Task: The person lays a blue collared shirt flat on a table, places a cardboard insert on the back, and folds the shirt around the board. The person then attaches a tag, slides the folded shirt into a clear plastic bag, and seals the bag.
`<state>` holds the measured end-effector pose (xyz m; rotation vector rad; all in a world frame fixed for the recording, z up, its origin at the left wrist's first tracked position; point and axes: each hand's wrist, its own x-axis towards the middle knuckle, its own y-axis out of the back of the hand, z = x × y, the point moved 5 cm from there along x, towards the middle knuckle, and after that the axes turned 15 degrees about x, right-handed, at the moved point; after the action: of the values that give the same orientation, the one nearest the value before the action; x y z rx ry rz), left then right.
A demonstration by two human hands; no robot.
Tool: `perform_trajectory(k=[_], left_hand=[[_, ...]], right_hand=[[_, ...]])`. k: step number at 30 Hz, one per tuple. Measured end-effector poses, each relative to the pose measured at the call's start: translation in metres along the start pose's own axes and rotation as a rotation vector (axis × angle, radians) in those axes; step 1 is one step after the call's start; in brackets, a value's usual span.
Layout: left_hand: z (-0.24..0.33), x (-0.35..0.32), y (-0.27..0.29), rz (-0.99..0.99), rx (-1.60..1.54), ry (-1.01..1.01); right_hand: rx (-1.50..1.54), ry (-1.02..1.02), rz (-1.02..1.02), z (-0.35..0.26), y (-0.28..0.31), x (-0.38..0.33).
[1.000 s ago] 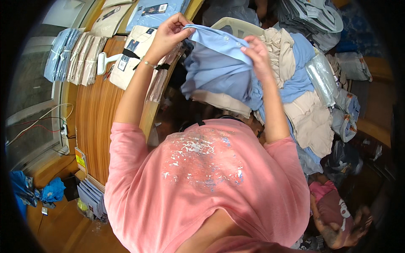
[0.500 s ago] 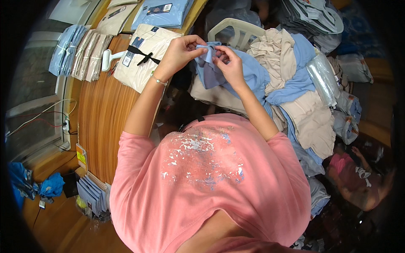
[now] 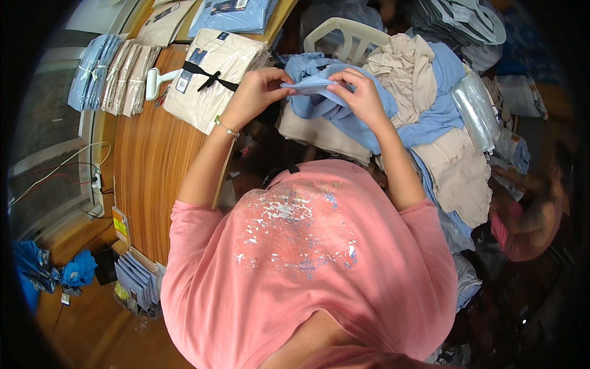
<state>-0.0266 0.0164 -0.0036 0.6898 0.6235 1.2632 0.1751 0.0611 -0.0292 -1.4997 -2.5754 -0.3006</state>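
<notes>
Between my two hands a strip of light-blue fabric (image 3: 310,87) is stretched, its edge folded over. My left hand (image 3: 259,92), with a beaded bracelet at the wrist, pinches its left end between thumb and fingers. At the other end, my right hand (image 3: 362,97) is closed on the same edge. The rest of the blue cloth hangs in loose folds behind and below the strip, over a beige fabric bundle (image 3: 322,136). What kind of garment it is cannot be told.
Left is a wooden table (image 3: 153,178) bearing packed beige clothes tied with black ribbon (image 3: 200,101), a white-handled roller (image 3: 153,83) and folded bundles (image 3: 92,74). A pale plastic chair (image 3: 344,29) and heaped beige cloth (image 3: 458,175) stand right. Another person (image 3: 528,218) sits far right.
My hands have moved apart and slightly nearer to me, drawing the blue edge out flat between them. The right hand shifted rightward. The other person at right has changed posture.
</notes>
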Motion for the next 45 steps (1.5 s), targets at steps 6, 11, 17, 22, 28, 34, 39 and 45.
perform_trajectory(k=[6,11,17,22,28,34,39,45], left_hand=[[-0.002,-0.012,-0.039,0.076,-0.029,0.013],[-0.006,-0.025,-0.063,0.116,0.036,-0.013],[-0.021,-0.038,-0.081,0.095,0.087,0.066],[-0.026,-0.04,-0.083,0.178,-0.014,0.013],[-0.037,-0.038,-0.093,0.037,-0.226,0.239],[-0.032,-0.035,-0.093,0.041,-0.401,0.28],[-0.03,-0.034,-0.089,0.053,-0.353,0.286],[-0.028,-0.033,-0.084,0.042,-0.18,0.265]], right_hand=[[-0.359,0.086,-0.027,0.006,0.004,-0.033],[-0.43,0.052,0.004,0.026,-0.001,-0.058],[-0.457,0.045,-0.003,0.041,-0.008,-0.074],[-0.455,0.052,-0.019,0.042,-0.011,-0.074],[-0.449,0.073,-0.01,0.041,-0.008,-0.072],[-0.435,0.05,0.0,0.044,-0.005,-0.072],[-0.433,0.043,0.009,0.044,-0.003,-0.072],[-0.425,0.029,0.013,0.047,-0.003,-0.073]])
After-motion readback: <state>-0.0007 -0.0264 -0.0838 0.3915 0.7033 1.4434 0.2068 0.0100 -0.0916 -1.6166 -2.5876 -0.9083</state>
